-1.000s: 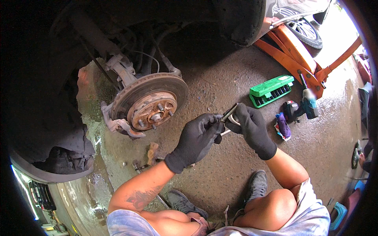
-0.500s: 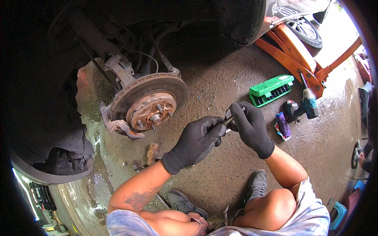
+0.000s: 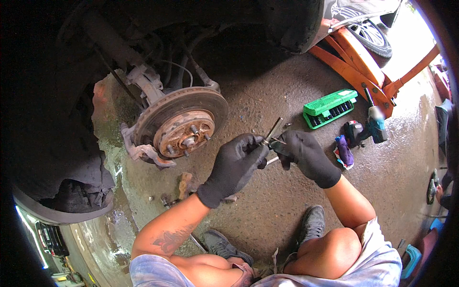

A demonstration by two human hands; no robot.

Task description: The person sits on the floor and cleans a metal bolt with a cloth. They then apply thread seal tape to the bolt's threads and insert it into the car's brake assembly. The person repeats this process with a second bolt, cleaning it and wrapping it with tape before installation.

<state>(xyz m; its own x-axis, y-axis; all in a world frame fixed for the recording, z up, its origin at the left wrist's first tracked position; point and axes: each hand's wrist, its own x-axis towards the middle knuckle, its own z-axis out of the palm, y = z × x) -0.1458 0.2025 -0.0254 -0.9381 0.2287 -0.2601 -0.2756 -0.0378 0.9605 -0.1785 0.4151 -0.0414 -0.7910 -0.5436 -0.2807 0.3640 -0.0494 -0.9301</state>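
Pinching a slim metal pin (image 3: 274, 129) between thumb and fingers: left hand (image 3: 236, 165), dark glove, grip closed. Pin sits between the two hands, out over the wet, rough floor (image 3: 267, 205), tilted with its free end up and to the right. Right hand (image 3: 308, 155), same glove, just beside it, fingers bent around the pin's lower end; whether they are closed on anything, cannot tell. Pale rod (image 3: 273, 160) shows below, between the gloves; its holder is hidden. Left of the hands, well apart: rusty brake disc (image 3: 184, 129) with bare studs. Right side: open green case (image 3: 330, 107) with dark pieces in a row; near it a teal-and-black power tool (image 3: 376, 129), its battery end just beside a purple bundle (image 3: 344, 152). Orange jack (image 3: 356, 57) behind these.
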